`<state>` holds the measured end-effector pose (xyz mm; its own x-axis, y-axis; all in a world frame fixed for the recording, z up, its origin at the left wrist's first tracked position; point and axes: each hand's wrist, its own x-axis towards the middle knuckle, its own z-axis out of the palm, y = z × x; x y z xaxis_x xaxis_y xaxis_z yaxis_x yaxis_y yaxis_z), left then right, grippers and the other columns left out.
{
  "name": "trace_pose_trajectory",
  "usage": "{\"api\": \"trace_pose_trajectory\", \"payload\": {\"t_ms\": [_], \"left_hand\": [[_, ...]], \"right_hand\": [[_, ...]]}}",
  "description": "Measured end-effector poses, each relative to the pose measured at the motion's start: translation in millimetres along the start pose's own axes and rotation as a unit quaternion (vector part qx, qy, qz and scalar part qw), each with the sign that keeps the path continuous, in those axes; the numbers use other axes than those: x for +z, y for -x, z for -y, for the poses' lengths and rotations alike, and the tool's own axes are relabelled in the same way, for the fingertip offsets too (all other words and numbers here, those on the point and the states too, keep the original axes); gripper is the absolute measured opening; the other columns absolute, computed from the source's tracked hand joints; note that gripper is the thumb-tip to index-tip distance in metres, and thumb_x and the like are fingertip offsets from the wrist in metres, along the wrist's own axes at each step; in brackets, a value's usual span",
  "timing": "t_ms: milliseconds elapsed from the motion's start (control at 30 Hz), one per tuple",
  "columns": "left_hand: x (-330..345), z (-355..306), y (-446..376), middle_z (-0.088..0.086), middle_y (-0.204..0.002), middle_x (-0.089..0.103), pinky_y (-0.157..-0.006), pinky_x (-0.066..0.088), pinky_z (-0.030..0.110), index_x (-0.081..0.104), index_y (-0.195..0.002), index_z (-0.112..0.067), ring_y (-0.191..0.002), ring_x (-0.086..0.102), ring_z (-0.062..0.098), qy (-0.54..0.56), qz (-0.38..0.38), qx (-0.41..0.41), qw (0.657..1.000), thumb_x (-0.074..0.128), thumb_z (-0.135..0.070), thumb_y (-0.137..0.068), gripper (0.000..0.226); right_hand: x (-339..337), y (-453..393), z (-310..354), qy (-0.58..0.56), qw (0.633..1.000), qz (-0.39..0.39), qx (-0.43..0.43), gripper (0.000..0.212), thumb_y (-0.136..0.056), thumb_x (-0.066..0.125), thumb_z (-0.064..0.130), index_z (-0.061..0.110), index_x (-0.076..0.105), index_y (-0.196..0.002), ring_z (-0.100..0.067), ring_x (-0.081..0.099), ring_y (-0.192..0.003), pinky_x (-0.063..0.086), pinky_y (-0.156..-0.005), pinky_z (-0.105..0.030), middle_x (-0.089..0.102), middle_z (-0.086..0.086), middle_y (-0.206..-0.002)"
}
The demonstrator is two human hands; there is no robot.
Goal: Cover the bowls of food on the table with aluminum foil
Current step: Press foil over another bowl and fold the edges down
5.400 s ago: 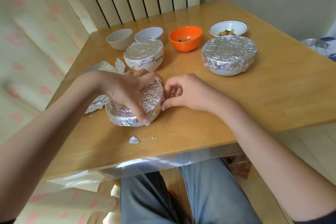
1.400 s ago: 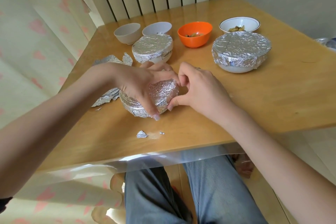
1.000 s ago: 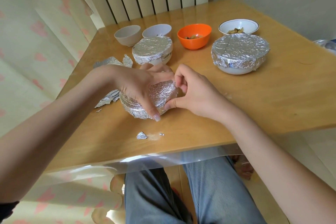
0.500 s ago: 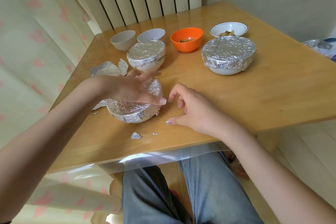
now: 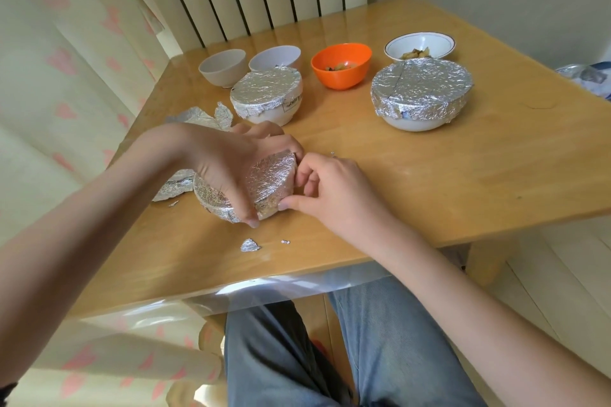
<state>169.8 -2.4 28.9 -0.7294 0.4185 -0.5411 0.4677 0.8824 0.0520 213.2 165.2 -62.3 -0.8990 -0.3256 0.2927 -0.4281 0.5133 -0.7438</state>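
Observation:
A small foil-wrapped bowl (image 5: 271, 180) sits near the table's front left. My left hand (image 5: 231, 162) grips it from above, thumb down its near side. My right hand (image 5: 327, 187) pinches the foil at the bowl's right edge with curled fingers. Behind stand a foil-covered white bowl (image 5: 266, 96) and a larger foil-covered bowl (image 5: 421, 91). Uncovered at the back are an orange bowl (image 5: 342, 64) with food, a white rimmed bowl (image 5: 420, 46) with food, a grey bowl (image 5: 223, 66) and another white bowl (image 5: 276, 58).
Crumpled foil pieces lie left of the hands (image 5: 201, 117) (image 5: 172, 190). Small foil scraps (image 5: 249, 245) sit near the front edge of the wooden table (image 5: 463, 175). A radiator and curtain stand behind; my legs are under the table.
My right hand, which had pulled back from the bowl half a second ago, has returned to its right edge and pinches the foil. My left hand's thumb again wraps down the near side.

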Motion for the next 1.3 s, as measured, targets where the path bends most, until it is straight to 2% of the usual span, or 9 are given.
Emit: {"api": "trace_pose_trajectory", "payload": {"t_ms": [167, 300, 433, 633, 833, 933, 1067, 1200, 1300], "left_hand": [[3, 1, -2, -0.024, -0.13, 0.015, -0.106, 0.033, 0.042, 0.021, -0.115, -0.069, -0.13, 0.015, 0.012, 0.008, -0.004, 0.003, 1.0, 0.093, -0.044, -0.05, 0.1], [5, 3, -3, -0.027, -0.127, 0.013, -0.106, 0.032, 0.042, 0.022, -0.12, -0.065, -0.13, 0.013, 0.011, 0.01, -0.009, -0.001, 1.0, 0.093, -0.042, -0.051, 0.101], [6, 2, -3, -0.025, -0.126, 0.014, -0.102, 0.034, 0.04, 0.022, -0.118, -0.065, -0.126, 0.015, 0.011, 0.006, -0.013, 0.0, 1.0, 0.093, -0.039, -0.053, 0.1], [4, 0, -2, -0.026, -0.126, 0.013, -0.101, 0.033, 0.041, 0.02, -0.122, -0.065, -0.127, 0.015, 0.012, 0.011, -0.006, -0.012, 1.0, 0.093, -0.039, -0.054, 0.103], [7, 1, 0, -0.025, -0.128, 0.016, -0.101, 0.031, 0.039, 0.024, -0.122, -0.065, -0.128, 0.016, 0.013, 0.035, -0.011, -0.012, 0.999, 0.094, -0.038, -0.053, 0.101], [6, 0, 2, -0.02, -0.134, 0.017, -0.103, 0.031, 0.044, 0.023, -0.124, -0.062, -0.131, 0.016, 0.018, 0.036, -0.01, -0.045, 0.998, 0.089, -0.045, -0.054, 0.098], [10, 1, 7, -0.016, -0.15, 0.01, -0.109, 0.028, 0.055, 0.009, -0.136, -0.06, -0.141, 0.021, 0.033, 0.048, -0.009, -0.162, 0.986, 0.068, -0.079, -0.04, 0.114], [9, 9, 19, -0.016, -0.157, -0.028, -0.117, 0.002, 0.058, -0.023, -0.132, -0.07, -0.148, -0.019, 0.024, 0.08, 0.018, -0.151, 0.985, 0.069, -0.089, -0.029, 0.14], [3, 11, 26, -0.02, -0.151, -0.037, -0.116, -0.004, 0.056, -0.031, -0.126, -0.071, -0.139, -0.036, 0.014, 0.038, 0.025, -0.135, 0.99, 0.083, -0.073, -0.032, 0.148]], "right_hand": [[-5, -11, -5, 0.015, 0.999, 0.018, -0.021, 0.027, -0.069, 0.083, 0.031, 0.018, 0.059, -0.071, -0.007, 0.05, -0.058, 0.048, -0.063, -0.034, 0.058, 0.01, -0.063], [-15, -18, -3, 0.085, 0.996, 0.029, -0.017, 0.031, -0.067, 0.08, 0.044, 0.023, 0.057, -0.072, -0.01, 0.051, -0.068, 0.037, -0.061, -0.029, 0.05, 0.015, -0.063], [-18, -22, -3, 0.167, 0.986, -0.008, -0.024, 0.054, -0.058, 0.076, 0.061, 0.023, 0.042, -0.076, -0.013, 0.049, -0.069, 0.028, -0.059, -0.03, 0.053, 0.011, -0.071], [-19, -28, -24, -0.04, 0.998, 0.042, -0.026, 0.052, -0.054, 0.08, 0.055, 0.02, 0.046, -0.072, -0.006, 0.037, -0.052, 0.036, -0.056, -0.031, 0.045, 0.011, -0.054], [-23, -38, -16, 0.002, 0.998, 0.067, -0.014, 0.052, -0.054, 0.082, 0.052, 0.022, 0.045, -0.074, -0.009, 0.043, -0.058, 0.041, -0.06, -0.034, 0.049, 0.011, -0.06], [-26, -37, -14, 0.022, 0.997, 0.068, -0.009, 0.04, -0.065, 0.08, 0.047, 0.024, 0.049, -0.077, -0.008, 0.045, -0.06, 0.038, -0.058, -0.032, 0.049, 0.01, -0.063], [-24, -20, -21, 0.032, 0.998, 0.052, 0.002, 0.027, -0.076, 0.075, 0.04, 0.026, 0.054, -0.087, -0.006, 0.046, -0.061, 0.039, -0.059, -0.032, 0.047, 0.009, -0.065], [-14, -3, -13, 0.029, 0.995, 0.093, -0.003, 0.04, -0.069, 0.075, 0.053, 0.03, 0.054, -0.095, -0.005, 0.047, -0.066, 0.041, -0.062, -0.032, 0.048, 0.011, -0.072], [-7, -1, -3, 0.047, 0.997, 0.068, -0.001, 0.048, -0.067, 0.07, 0.065, 0.03, 0.052, -0.095, -0.003, 0.043, -0.069, 0.033, -0.057, -0.028, 0.043, 0.014, -0.072]]}}
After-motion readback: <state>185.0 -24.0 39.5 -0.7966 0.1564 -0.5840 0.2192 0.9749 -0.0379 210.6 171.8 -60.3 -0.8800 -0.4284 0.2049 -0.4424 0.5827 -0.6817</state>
